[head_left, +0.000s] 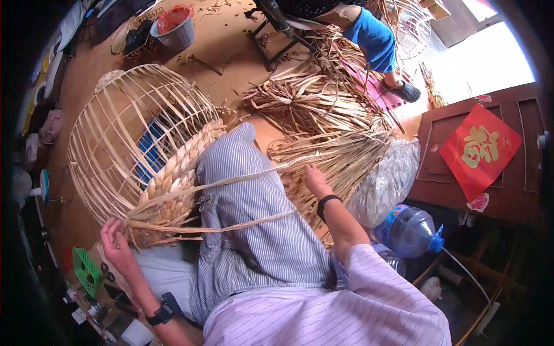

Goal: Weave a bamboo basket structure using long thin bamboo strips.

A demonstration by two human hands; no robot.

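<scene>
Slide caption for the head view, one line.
Left hand at an openwork basket, right hand near a long straw strand stretched across striped cloth.

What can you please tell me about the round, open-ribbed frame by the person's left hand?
The open-ribbed frame is pale tan and rounded, like a cage; thin strips, apparently cane or bamboo, cross to leave wide gaps. It lies tilted, left of the striped cloth. A thick plaited band runs along its near right side, and the left hand is at the lower edge.
</scene>
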